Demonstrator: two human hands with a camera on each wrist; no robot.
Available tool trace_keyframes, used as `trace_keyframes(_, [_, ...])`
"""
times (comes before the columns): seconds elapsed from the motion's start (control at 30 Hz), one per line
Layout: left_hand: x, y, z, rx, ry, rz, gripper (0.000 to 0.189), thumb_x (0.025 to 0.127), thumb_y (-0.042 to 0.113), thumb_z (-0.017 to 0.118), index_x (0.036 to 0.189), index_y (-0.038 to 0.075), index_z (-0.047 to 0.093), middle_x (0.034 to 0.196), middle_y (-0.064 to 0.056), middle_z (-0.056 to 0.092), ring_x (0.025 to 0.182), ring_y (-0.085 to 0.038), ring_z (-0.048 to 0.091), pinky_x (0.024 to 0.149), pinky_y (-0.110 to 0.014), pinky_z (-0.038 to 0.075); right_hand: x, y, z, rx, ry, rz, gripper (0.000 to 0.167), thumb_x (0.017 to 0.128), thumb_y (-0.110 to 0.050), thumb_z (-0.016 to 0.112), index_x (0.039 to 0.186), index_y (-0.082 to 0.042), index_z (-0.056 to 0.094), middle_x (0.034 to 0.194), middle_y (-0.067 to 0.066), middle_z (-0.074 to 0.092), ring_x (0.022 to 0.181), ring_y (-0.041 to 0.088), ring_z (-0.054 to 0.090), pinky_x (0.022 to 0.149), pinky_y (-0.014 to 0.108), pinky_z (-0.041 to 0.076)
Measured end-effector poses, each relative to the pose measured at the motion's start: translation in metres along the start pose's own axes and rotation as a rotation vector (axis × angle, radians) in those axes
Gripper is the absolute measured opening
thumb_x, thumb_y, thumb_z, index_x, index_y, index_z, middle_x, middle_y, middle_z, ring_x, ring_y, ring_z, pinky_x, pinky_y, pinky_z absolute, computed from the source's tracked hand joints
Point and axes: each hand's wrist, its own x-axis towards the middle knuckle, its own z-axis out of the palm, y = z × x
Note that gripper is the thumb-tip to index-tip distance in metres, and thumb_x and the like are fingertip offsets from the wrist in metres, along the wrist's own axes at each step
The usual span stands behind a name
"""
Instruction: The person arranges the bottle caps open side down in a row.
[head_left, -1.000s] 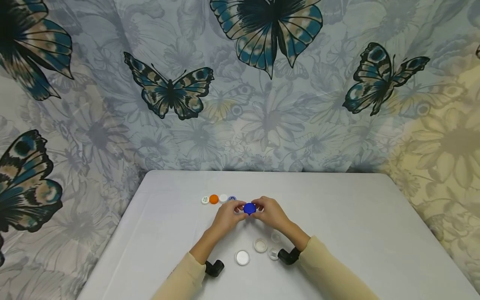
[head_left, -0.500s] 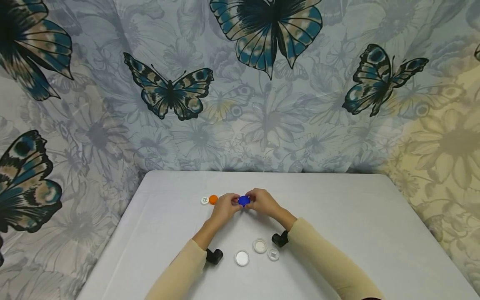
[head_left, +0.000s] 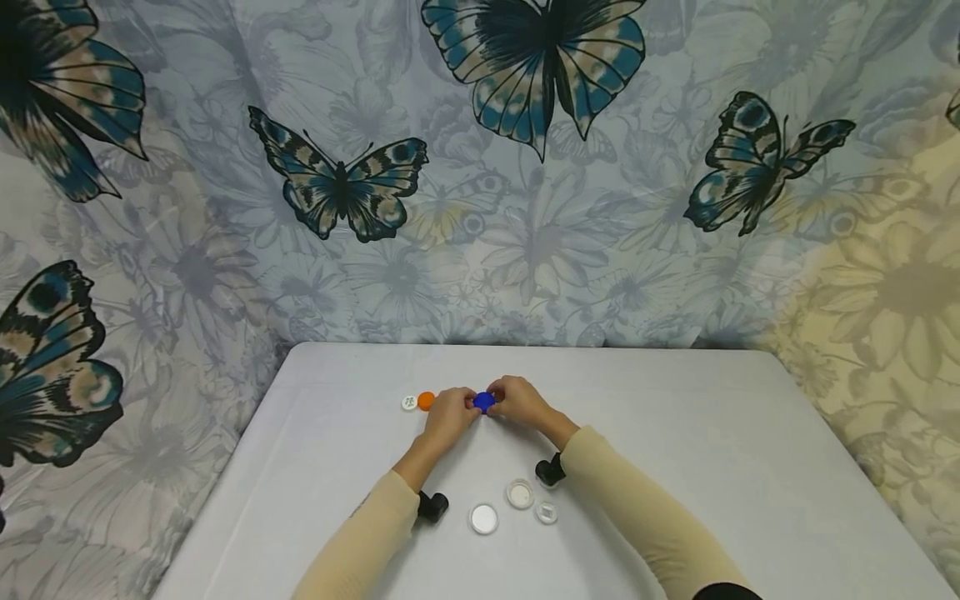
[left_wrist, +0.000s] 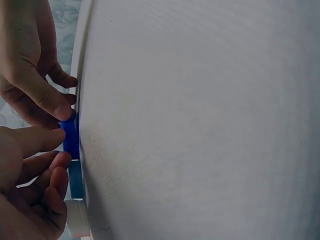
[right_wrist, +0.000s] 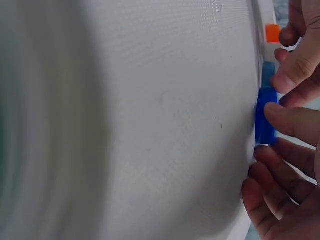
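A dark blue bottle cap (head_left: 483,402) sits at the right end of a row of caps near the table's far side. My left hand (head_left: 450,414) pinches its left side, while the thumb and fingers of my right hand (head_left: 520,402) hold its right side. In the left wrist view, a lighter blue cap (left_wrist: 76,180) adjoins the dark one, followed by a white cap (left_wrist: 77,217); my left hand hides both from the head view. Farther left lie an orange cap (head_left: 426,401) and a white cap with dark marks (head_left: 408,403).
Nearer me on the white table (head_left: 675,433) lie a round white lid (head_left: 483,518), a cream-centred lid (head_left: 519,494) and a smaller clear-rimmed lid (head_left: 546,512). A butterfly-patterned cloth (head_left: 525,250) hangs behind the table's far edge.
Both hands have carried the dark blue cap leftward and slightly away from me, up to the row. My left hand now covers the caps in the row's middle.
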Motion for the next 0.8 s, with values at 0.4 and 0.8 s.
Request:
trace_keyframes(0.4, [-0.016,-0.003,-0.008,-0.097,0.01,0.041,0.021,0.082,0.013,0.076,0.1,0.002,0.073,0.083,-0.006,0.07,0.073,-0.015,0.059,0.067,-0.025,0.048,-0.013,-0.005,-0.022,-0.008,0.013,-0.008,0.026,0.084,-0.015,0.073,0.104,0.002,0.071,0.084,0.008,0.066,0.074,0.015,0.057,0.066,0.028,0.048])
trace_keyframes(0.8, [-0.056,0.008,-0.033,-0.254,-0.266,0.014,0.027,0.084,0.018,0.074,0.107,0.003,0.071,0.084,-0.002,0.068,0.069,-0.009,0.054,0.059,-0.02,0.044,-0.072,-0.017,-0.027,0.045,0.05,-0.127,0.022,0.086,-0.016,0.072,0.101,0.0,0.072,0.087,0.004,0.068,0.08,0.014,0.058,0.07,0.025,0.048])
